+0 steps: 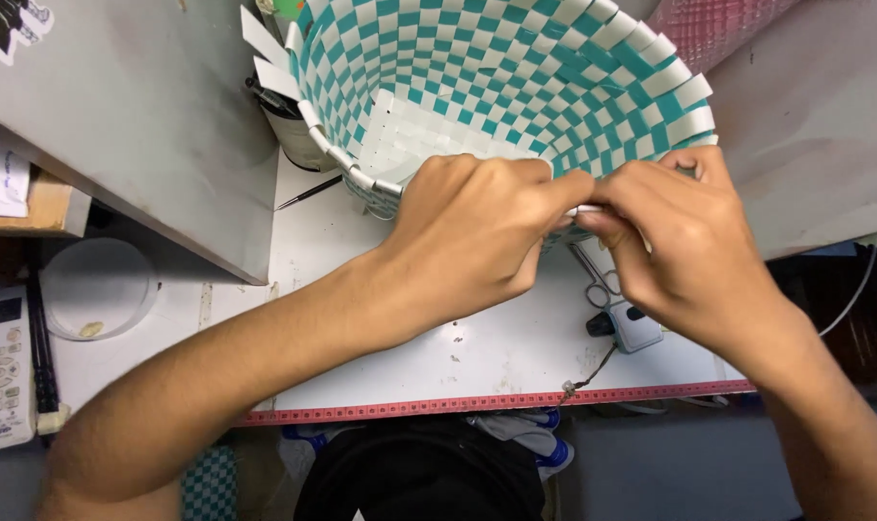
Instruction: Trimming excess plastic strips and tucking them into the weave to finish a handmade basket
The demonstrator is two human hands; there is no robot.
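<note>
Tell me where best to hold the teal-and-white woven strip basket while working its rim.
Probably hold the teal-and-white woven strip basket at its near rim, coming from the open side facing you, as the left hand and right hand do now. It lies tilted, mouth toward the camera, so that edge is exposed; the loose white strip ends offer no firm hold.

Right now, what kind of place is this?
Probably a home craft workbench. Both hands, left hand and right hand, pinch the rim of a half-woven teal-and-white basket on a white table edged with a red measuring tape; scissors lie nearby.
</note>
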